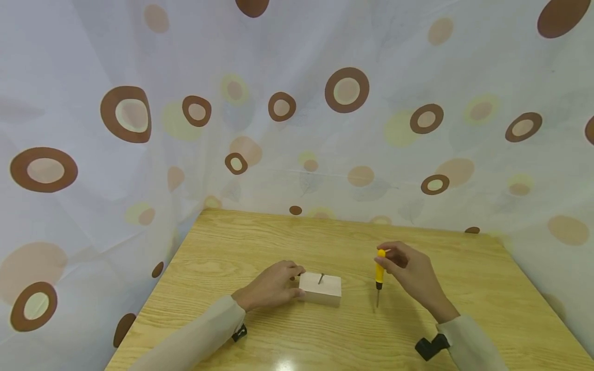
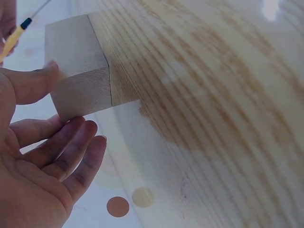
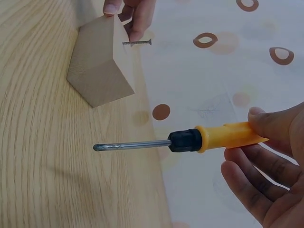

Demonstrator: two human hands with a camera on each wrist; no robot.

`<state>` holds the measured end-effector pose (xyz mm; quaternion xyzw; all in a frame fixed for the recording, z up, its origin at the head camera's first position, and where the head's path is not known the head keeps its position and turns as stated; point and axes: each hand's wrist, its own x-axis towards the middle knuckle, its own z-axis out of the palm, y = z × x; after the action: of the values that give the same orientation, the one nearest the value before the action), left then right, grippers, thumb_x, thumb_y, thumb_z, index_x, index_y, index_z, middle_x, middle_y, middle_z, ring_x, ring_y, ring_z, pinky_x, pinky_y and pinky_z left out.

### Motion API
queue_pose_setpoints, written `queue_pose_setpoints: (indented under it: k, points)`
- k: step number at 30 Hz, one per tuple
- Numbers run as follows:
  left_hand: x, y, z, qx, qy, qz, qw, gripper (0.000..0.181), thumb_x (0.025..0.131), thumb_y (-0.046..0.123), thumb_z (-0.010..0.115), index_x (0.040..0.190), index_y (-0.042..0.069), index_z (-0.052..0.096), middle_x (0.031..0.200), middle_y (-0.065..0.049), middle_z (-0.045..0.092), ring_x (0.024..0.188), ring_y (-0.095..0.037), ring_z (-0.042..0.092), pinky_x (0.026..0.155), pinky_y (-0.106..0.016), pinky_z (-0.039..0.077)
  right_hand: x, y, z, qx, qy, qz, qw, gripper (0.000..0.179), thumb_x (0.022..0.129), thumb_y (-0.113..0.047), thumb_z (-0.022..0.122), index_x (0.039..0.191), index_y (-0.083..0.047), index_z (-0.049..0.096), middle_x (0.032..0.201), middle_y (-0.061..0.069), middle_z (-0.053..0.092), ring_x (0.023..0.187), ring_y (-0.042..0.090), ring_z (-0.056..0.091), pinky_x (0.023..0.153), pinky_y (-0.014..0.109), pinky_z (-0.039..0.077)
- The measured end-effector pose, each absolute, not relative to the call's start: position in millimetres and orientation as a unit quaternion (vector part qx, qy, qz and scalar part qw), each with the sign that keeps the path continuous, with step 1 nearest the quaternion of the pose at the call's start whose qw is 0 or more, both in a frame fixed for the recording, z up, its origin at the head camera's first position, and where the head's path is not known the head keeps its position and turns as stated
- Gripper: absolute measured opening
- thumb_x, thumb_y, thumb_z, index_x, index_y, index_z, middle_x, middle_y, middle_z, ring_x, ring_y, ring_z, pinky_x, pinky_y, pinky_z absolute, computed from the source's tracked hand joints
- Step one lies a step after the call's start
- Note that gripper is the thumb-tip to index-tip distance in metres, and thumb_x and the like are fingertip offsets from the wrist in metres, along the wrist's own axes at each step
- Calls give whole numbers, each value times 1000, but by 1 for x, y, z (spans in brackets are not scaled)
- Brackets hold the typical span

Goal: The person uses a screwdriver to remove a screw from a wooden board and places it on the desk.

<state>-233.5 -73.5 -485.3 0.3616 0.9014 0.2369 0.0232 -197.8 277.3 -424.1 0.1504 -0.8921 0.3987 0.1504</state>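
Observation:
A pale wooden block (image 1: 321, 296) lies on the table, and a screw (image 3: 137, 42) stands up out of its top face. My left hand (image 1: 275, 286) holds the block's left end between thumb and fingers; the left wrist view shows the thumb on one side of the block (image 2: 78, 52) and fingertips on another. To the right of the block, my right hand (image 1: 413, 273) pinches the yellow handle of a screwdriver (image 1: 380, 270) near its top end. The screwdriver's metal shaft points down, apart from the block and the screw.
Under both hands is a wood-grain table (image 1: 223, 242). A white curtain (image 1: 301, 139) printed with brown and yellow circles hangs behind it and at both sides. Each wrist carries a black strap mount (image 1: 431, 346).

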Motion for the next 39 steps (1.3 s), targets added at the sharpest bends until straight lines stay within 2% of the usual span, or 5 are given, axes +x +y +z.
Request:
queue_pose_setpoints:
  k: [12, 20, 28, 39]
  points:
    - [-233, -73, -487, 359, 904, 232, 19, 57, 97, 41, 73, 140, 5, 62, 134, -8, 63, 111, -15, 64, 93, -32, 55, -192, 290, -433, 105, -910, 387, 109, 34, 99, -34, 71, 125, -12, 70, 96, 1, 74, 72, 9, 67, 64, 27, 56]
    - [-232, -73, -486, 358, 906, 225, 15, 57, 97, 41, 73, 140, 5, 61, 133, -7, 63, 110, -14, 64, 93, -32, 55, -194, 295, -443, 102, -913, 380, 107, 34, 99, -33, 72, 124, -10, 71, 94, 0, 74, 71, 11, 68, 63, 27, 55]
    - [-232, -73, -485, 359, 906, 223, 16, 56, 97, 40, 73, 141, 6, 61, 134, -6, 63, 110, -14, 64, 93, -32, 55, -196, 295, -449, 88, -914, 388, 83, 38, 99, -36, 71, 126, -9, 70, 95, 1, 73, 76, 23, 71, 64, 27, 56]
    - [-233, -74, -485, 355, 904, 235, 30, 58, 98, 40, 72, 142, 6, 60, 135, -7, 62, 109, -13, 64, 93, -31, 55, -196, 297, -458, 74, -910, 404, 54, 39, 99, -31, 72, 127, -3, 69, 94, 3, 72, 76, 25, 71, 66, 35, 60]
